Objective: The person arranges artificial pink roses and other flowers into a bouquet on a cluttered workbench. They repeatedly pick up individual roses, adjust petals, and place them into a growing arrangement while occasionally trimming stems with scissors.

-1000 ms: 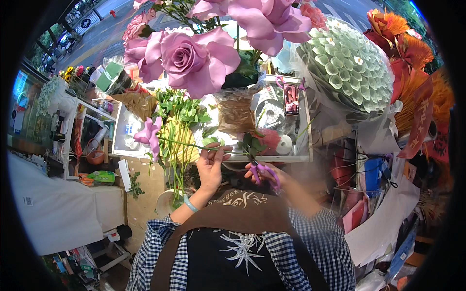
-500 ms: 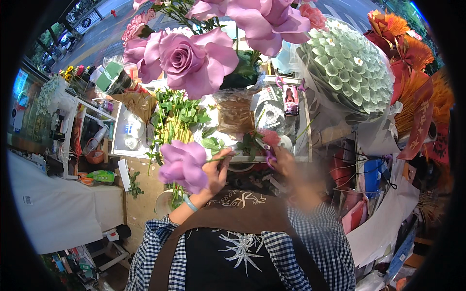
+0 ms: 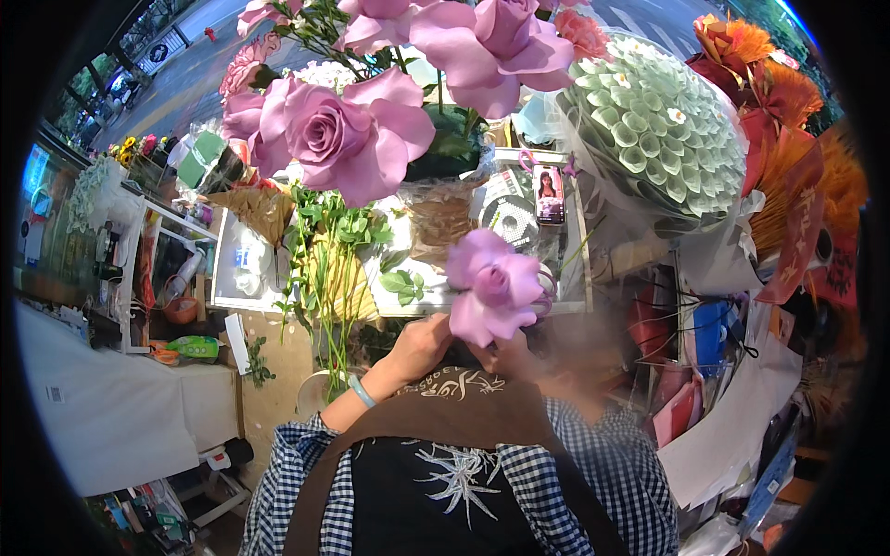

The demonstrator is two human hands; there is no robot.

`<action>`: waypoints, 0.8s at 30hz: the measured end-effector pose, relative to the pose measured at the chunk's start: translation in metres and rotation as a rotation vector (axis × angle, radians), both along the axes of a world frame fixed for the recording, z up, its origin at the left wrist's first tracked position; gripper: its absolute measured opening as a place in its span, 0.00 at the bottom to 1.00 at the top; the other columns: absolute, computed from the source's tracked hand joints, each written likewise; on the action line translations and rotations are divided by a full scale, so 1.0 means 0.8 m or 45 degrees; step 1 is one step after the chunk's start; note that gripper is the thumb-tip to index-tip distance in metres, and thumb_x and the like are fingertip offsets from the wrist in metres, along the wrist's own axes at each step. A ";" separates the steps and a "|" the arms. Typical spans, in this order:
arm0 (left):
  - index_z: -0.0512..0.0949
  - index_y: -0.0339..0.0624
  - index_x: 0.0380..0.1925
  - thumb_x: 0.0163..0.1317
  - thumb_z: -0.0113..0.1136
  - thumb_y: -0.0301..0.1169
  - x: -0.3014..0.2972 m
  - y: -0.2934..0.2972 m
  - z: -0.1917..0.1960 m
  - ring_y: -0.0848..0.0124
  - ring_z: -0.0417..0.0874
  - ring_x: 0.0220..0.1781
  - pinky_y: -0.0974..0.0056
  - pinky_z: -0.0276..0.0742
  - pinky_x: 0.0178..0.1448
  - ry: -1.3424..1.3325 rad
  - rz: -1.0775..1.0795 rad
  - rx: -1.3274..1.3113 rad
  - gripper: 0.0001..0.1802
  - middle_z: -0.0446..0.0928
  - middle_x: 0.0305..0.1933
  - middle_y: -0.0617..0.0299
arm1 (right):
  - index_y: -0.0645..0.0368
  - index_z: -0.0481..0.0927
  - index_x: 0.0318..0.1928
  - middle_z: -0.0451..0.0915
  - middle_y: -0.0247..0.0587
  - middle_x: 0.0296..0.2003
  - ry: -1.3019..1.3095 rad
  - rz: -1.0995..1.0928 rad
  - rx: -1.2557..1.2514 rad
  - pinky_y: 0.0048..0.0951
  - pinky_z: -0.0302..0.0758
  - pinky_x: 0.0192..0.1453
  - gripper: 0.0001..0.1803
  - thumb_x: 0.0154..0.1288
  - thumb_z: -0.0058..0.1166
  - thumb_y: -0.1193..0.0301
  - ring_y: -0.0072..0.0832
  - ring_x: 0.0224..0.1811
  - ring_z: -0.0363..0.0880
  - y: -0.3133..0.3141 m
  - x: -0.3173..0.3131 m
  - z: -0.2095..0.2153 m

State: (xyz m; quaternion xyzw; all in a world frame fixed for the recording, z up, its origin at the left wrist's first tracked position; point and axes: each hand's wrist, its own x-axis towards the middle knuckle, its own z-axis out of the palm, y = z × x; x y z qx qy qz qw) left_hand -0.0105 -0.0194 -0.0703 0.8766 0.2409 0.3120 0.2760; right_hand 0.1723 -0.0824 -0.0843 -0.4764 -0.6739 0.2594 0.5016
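Observation:
A single mauve rose [image 3: 494,289] faces up between my hands, in front of the white work tray. My left hand [image 3: 422,348], with a pale bangle at its wrist, has its fingers closed at the left underside of the bloom. Directly below the petals, my right hand [image 3: 508,360] is closed around the rose's base; the bloom hides most of its fingers and the stem. Thin purple loops [image 3: 547,285], like scissor handles, show just past the rose's right edge; whether my right hand holds them is hidden.
The white tray [image 3: 260,304] carries green stems [image 3: 338,232], a loose leaf sprig [image 3: 404,285] and a phone [image 3: 549,196]. Large mauve roses [image 3: 338,134] rise at the front. A pale green bouquet [image 3: 654,125] stands right; orange-handled scissors [image 3: 165,353] lie left.
The rose has moved right and up from beside my left wrist to above my right hand. My hands have come together. The open scissors blades seen earlier are now out of sight.

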 end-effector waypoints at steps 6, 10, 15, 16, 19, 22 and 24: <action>0.59 0.40 0.67 0.52 0.56 0.18 0.008 0.005 0.016 0.54 0.79 0.28 0.55 0.76 0.33 0.038 -0.136 0.053 0.38 0.76 0.33 0.51 | 0.60 0.77 0.47 0.78 0.50 0.44 -0.047 -0.042 -0.253 0.38 0.75 0.48 0.18 0.55 0.63 0.72 0.48 0.47 0.77 0.001 0.006 -0.001; 0.52 0.44 0.71 0.56 0.57 0.19 0.007 0.006 0.019 0.54 0.80 0.30 0.56 0.76 0.33 0.169 -0.084 -0.007 0.42 0.78 0.35 0.51 | 0.59 0.76 0.50 0.78 0.47 0.47 0.178 -0.039 -0.434 0.37 0.74 0.48 0.18 0.58 0.61 0.73 0.44 0.48 0.77 0.001 0.001 0.005; 0.55 0.45 0.69 0.60 0.58 0.22 0.017 0.012 0.011 0.53 0.82 0.36 0.57 0.78 0.38 -0.109 -0.081 -0.130 0.38 0.81 0.42 0.50 | 0.60 0.75 0.47 0.76 0.42 0.42 -0.075 -0.121 -0.257 0.32 0.73 0.50 0.11 0.65 0.53 0.74 0.35 0.46 0.77 0.002 0.010 0.013; 0.58 0.45 0.67 0.60 0.59 0.22 0.016 0.016 0.010 0.53 0.83 0.39 0.58 0.79 0.42 -0.135 -0.032 -0.139 0.35 0.81 0.43 0.50 | 0.60 0.74 0.46 0.75 0.39 0.41 0.115 -0.085 -0.334 0.31 0.74 0.49 0.10 0.65 0.53 0.76 0.32 0.45 0.76 0.004 0.011 0.016; 0.70 0.43 0.59 0.60 0.58 0.20 0.021 0.024 0.005 0.56 0.84 0.41 0.62 0.80 0.44 -0.229 -0.110 -0.327 0.26 0.81 0.43 0.49 | 0.60 0.74 0.46 0.74 0.36 0.44 0.522 -0.155 -0.451 0.23 0.74 0.46 0.09 0.66 0.54 0.77 0.22 0.46 0.75 0.009 0.011 0.023; 0.74 0.42 0.54 0.59 0.59 0.20 0.024 0.027 -0.001 0.54 0.84 0.39 0.61 0.80 0.40 -0.148 -0.123 -0.291 0.21 0.81 0.41 0.48 | 0.63 0.76 0.47 0.79 0.38 0.36 0.694 -0.218 -0.546 0.24 0.76 0.41 0.11 0.65 0.56 0.76 0.21 0.38 0.78 0.014 0.012 0.028; 0.75 0.36 0.51 0.59 0.60 0.20 0.028 0.028 -0.005 0.55 0.84 0.39 0.61 0.80 0.41 -0.122 -0.081 -0.329 0.18 0.81 0.40 0.48 | 0.64 0.77 0.45 0.80 0.38 0.33 0.608 -0.187 -0.532 0.24 0.76 0.40 0.09 0.64 0.57 0.75 0.23 0.34 0.79 0.021 0.015 0.029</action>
